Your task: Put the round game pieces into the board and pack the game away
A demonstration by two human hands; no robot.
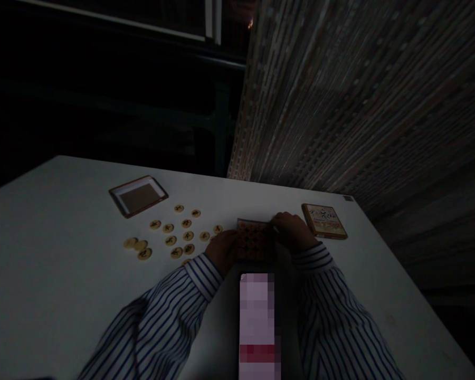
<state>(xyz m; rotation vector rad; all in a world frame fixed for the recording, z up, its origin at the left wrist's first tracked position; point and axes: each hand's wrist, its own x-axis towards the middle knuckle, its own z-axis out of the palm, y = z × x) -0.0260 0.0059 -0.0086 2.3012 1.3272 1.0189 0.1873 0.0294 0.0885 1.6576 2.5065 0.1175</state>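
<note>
In the dim light a small box of Chinese chess pieces (253, 241), with round pieces lying in rows inside, sits on the white table in front of me. My left hand (224, 250) is closed around its left edge. At the upper right corner, my right hand (293, 231) grips the box with its fingers bent; the fingertips are dark and hard to make out. Loose round chess pieces (188, 236) with dark characters are scattered left of my left hand. A few pieces (141, 245) lie overlapping farther left.
An open shallow lid or tray (142, 197) lies at the back left of the white table (83, 306). Right of my right hand is a printed box or lid (324, 221). A lit, blurred-out screen (257, 322) is between my forearms. A string curtain (320, 95) hangs behind.
</note>
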